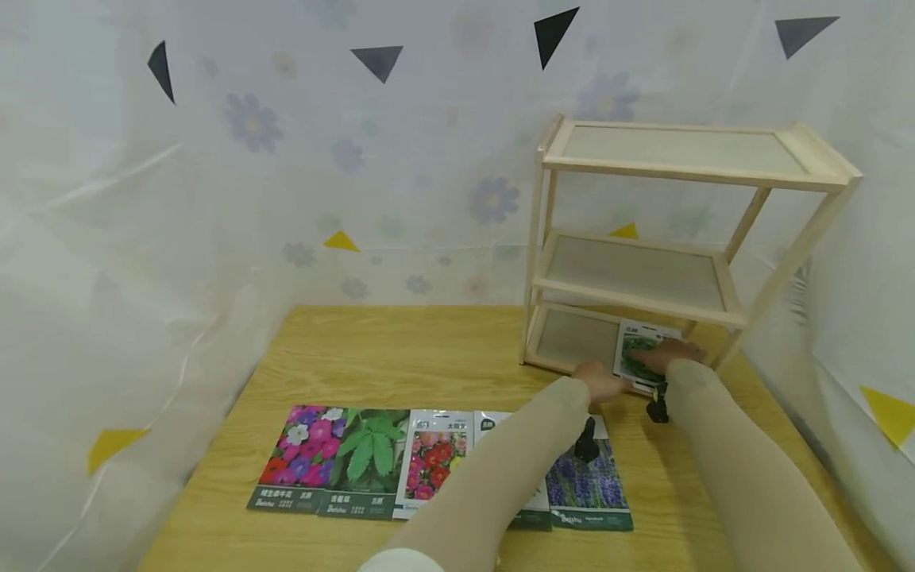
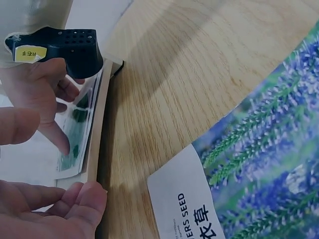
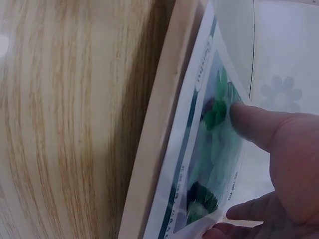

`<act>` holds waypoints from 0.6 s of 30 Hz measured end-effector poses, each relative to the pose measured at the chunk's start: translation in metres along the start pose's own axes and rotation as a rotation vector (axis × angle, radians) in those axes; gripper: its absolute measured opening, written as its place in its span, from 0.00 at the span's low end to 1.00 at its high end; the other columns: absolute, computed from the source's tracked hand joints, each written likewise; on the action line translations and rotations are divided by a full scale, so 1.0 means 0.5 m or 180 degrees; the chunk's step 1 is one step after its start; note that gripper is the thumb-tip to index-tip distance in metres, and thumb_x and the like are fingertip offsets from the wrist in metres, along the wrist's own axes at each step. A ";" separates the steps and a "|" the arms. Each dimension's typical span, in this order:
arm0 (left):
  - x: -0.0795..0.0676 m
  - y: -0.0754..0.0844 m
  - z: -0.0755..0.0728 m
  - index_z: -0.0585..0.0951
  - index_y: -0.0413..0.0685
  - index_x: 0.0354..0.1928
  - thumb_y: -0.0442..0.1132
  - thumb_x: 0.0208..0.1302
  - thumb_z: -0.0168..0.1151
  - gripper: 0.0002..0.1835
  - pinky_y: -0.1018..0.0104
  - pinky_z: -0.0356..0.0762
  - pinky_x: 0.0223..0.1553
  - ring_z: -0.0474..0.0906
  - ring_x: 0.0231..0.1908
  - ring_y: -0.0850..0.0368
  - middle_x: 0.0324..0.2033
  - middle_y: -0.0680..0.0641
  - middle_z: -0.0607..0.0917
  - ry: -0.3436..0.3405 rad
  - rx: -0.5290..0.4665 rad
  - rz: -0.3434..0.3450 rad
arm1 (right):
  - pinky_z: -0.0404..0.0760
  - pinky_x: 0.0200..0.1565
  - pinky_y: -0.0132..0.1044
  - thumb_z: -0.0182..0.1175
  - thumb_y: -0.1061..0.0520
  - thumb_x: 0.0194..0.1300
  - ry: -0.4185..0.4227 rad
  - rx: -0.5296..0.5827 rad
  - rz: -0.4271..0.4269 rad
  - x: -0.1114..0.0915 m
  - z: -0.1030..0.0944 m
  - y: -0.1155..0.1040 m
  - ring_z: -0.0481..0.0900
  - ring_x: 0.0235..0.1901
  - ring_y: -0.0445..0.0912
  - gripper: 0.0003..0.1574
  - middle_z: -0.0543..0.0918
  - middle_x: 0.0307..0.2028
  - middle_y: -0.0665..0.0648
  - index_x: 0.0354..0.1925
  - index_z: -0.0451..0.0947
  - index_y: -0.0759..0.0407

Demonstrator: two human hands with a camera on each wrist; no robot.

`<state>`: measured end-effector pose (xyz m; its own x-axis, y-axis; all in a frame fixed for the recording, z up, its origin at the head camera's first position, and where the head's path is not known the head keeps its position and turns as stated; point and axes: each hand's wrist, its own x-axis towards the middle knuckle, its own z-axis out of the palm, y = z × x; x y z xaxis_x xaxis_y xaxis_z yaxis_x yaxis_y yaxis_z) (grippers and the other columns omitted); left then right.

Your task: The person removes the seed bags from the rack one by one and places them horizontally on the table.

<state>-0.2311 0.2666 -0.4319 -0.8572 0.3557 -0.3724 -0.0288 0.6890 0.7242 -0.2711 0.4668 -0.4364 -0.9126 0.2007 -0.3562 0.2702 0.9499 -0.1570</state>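
Observation:
A seed packet with a green plant picture lies on the bottom shelf of a wooden rack, at its right part. My right hand rests over this packet; in the right wrist view the thumb presses on its printed face and the other fingers are by its side edge. My left hand is at the shelf's front edge, fingertips touching the wooden rim near the packet's lower corner, thumb held apart. Nothing is gripped in the left hand.
On the table several seed packets lie in a row: bright petunias, green leaves, red flowers and purple spikes. My left forearm hides part of the row. Above stand the middle shelf and top shelf.

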 end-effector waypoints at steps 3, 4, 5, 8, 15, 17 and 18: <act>-0.007 0.003 0.001 0.75 0.50 0.63 0.60 0.61 0.60 0.32 0.59 0.77 0.50 0.76 0.53 0.54 0.59 0.51 0.76 -0.0003 0.0063 0.0007 | 0.53 0.59 0.69 0.45 0.26 0.63 0.0058 -0.0033 0.0072 -0.010 0.001 -0.005 0.49 0.60 0.81 0.66 0.52 0.62 0.88 0.67 0.47 0.84; -0.008 0.004 0.002 0.75 0.50 0.63 0.60 0.61 0.60 0.32 0.59 0.77 0.50 0.76 0.53 0.54 0.59 0.51 0.76 -0.0010 0.0077 0.0006 | 0.53 0.59 0.69 0.47 0.27 0.63 0.0091 -0.0050 0.0092 -0.016 0.000 -0.009 0.50 0.60 0.81 0.65 0.53 0.62 0.88 0.67 0.47 0.84; -0.009 0.005 0.002 0.74 0.50 0.63 0.60 0.61 0.60 0.32 0.59 0.77 0.50 0.76 0.53 0.54 0.59 0.51 0.76 -0.0021 0.0088 -0.0010 | 0.54 0.59 0.68 0.47 0.27 0.63 0.0123 -0.0073 0.0107 -0.019 0.000 -0.011 0.51 0.60 0.80 0.64 0.54 0.61 0.87 0.67 0.48 0.84; -0.010 0.005 0.003 0.74 0.50 0.63 0.60 0.62 0.59 0.32 0.59 0.77 0.50 0.75 0.54 0.54 0.59 0.52 0.76 -0.0048 0.0137 -0.0007 | 0.55 0.58 0.67 0.49 0.29 0.63 0.0174 -0.0098 0.0114 -0.028 0.000 -0.015 0.53 0.59 0.80 0.63 0.56 0.61 0.87 0.66 0.50 0.84; -0.005 -0.004 0.001 0.73 0.52 0.64 0.59 0.64 0.58 0.31 0.59 0.75 0.53 0.73 0.58 0.54 0.61 0.52 0.74 -0.0136 0.0146 0.0030 | 0.58 0.57 0.67 0.49 0.24 0.59 0.0187 -0.0241 0.0007 -0.021 0.004 -0.008 0.58 0.57 0.78 0.66 0.61 0.60 0.85 0.64 0.57 0.83; -0.002 -0.008 0.002 0.74 0.51 0.64 0.58 0.64 0.58 0.30 0.59 0.76 0.52 0.73 0.57 0.54 0.61 0.52 0.75 -0.0145 0.0064 0.0022 | 0.56 0.57 0.68 0.50 0.24 0.58 0.0148 -0.0202 -0.0029 -0.019 0.006 -0.008 0.55 0.58 0.79 0.66 0.59 0.60 0.86 0.64 0.57 0.83; 0.000 -0.009 0.003 0.73 0.51 0.64 0.58 0.64 0.58 0.31 0.58 0.76 0.51 0.73 0.57 0.54 0.61 0.52 0.75 -0.0150 0.0024 0.0024 | 0.55 0.57 0.68 0.50 0.24 0.58 0.0130 -0.0181 -0.0038 -0.019 0.007 -0.008 0.54 0.58 0.79 0.67 0.58 0.60 0.87 0.64 0.56 0.84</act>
<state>-0.2301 0.2645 -0.4363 -0.8323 0.3901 -0.3939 -0.0183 0.6908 0.7228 -0.2626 0.4602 -0.4357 -0.9278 0.1978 -0.3164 0.2424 0.9642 -0.1080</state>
